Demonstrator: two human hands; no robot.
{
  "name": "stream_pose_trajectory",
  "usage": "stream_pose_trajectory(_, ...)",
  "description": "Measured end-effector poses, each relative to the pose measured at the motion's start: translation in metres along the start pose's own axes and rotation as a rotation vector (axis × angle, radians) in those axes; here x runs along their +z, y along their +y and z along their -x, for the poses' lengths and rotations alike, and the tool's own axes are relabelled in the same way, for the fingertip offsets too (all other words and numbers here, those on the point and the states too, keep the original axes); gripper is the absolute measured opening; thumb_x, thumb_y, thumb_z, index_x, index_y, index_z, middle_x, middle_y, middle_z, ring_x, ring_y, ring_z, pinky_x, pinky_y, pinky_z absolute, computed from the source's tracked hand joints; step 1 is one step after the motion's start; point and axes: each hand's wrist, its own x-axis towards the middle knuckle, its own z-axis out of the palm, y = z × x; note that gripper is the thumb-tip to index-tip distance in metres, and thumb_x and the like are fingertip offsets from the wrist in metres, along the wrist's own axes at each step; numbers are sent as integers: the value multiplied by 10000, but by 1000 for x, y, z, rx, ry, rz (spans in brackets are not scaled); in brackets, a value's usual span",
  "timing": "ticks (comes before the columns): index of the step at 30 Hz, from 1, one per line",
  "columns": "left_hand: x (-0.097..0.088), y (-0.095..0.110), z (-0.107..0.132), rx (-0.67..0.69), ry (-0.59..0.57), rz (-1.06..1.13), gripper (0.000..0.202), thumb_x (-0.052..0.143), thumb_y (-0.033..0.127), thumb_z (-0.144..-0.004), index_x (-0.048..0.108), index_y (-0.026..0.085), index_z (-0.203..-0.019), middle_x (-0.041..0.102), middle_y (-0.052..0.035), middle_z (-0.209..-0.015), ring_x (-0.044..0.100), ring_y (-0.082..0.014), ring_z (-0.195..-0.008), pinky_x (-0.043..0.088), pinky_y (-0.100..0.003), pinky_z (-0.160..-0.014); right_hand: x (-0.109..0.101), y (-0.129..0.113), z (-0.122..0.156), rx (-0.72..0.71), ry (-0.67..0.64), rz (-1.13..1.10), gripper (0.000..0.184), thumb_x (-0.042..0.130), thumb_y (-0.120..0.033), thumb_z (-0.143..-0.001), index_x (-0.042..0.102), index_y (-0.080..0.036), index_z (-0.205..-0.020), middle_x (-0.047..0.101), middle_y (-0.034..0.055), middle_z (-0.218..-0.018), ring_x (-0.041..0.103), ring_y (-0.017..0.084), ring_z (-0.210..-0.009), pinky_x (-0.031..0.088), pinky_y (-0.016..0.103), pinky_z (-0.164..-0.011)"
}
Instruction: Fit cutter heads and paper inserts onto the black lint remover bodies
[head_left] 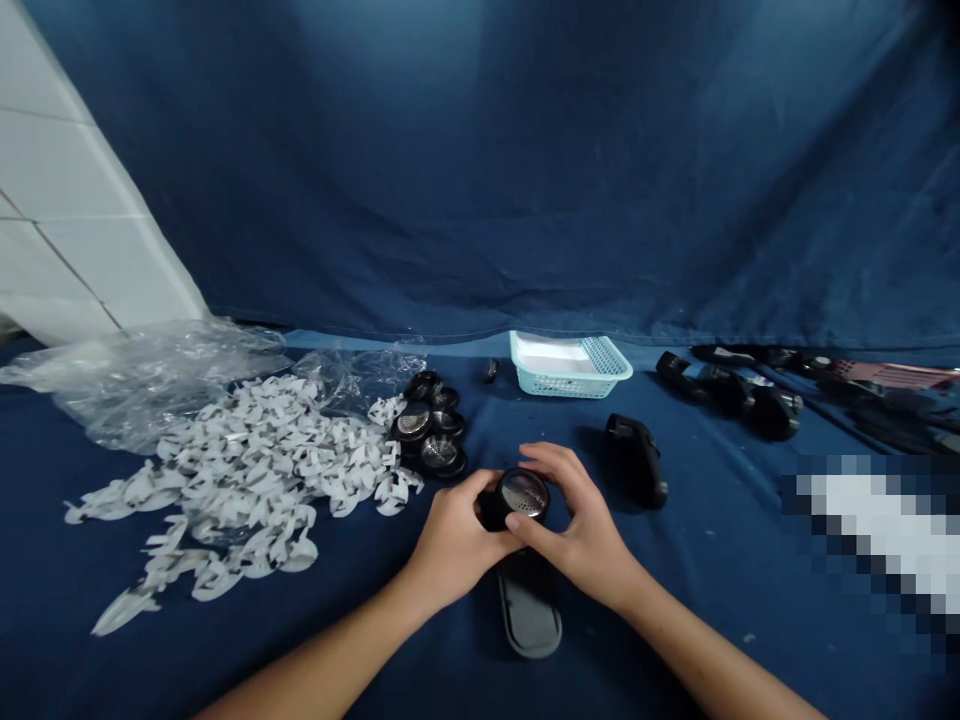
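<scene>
A black fabric shaver lies between my two hands, its round perforated metal head (525, 492) facing up and its dark grey handle (531, 615) pointing toward me. My left hand (456, 540) is wrapped around the left side of the head end, fingers partly hidden behind it. From the right, my right hand (589, 535) grips the rim of the head, thumb at the front edge and fingers curved around the far side. Left of them sits a cluster of black round shaver heads (439, 455). A separate black shaver body (636, 460) rests to the right.
A heap of white plastic pieces (262, 470) spreads across the left, with clear plastic bags (165, 370) behind it. Farther back are a light blue basket (574, 384) and a small black part (490, 371). More black bodies (727, 390) lie at right. A blue curtain (480, 180) hangs behind.
</scene>
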Motion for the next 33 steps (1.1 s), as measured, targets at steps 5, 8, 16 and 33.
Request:
stream_pose_trajectory(5,0,5,1,17,78,-111,369,753,268,-649,604,205,-980,709,-2,-858,640,-183,-715,471,-260,-653,-1,-5,2,1,45,44,604,754,-196,-725,523,-278,-1278,465,81,-1277,561,248,-1127,493,415,-987)
stream_pose_trajectory(8,0,5,2,21,120,-153,357,757,254,-621,578,206,-927,697,-7,-855,631,-185,-717,466,-269,-664,2,-8,3,-8,98,100,612,783,-211,-698,541,-273,-1256,490,81,-1228,578,251,-1087,503,429,-975)
stream_pose_trajectory(16,-1,6,3,41,118,-156,343,740,262,-622,555,207,-906,687,-13,-854,623,-192,-735,453,-270,-655,4,-3,5,27,12,-20,702,770,-291,-739,438,-288,-1357,300,87,-1500,357,302,-1371,385,468,-1111)
stream_pose_trajectory(33,-8,-8,-8,-90,140,-28,407,791,326,-617,578,211,-944,672,-3,-880,635,-199,-786,466,-265,-668,3,-4,6,-27,71,207,300,619,-172,-830,628,-241,-1122,604,83,-1148,604,230,-1085,493,410,-980)
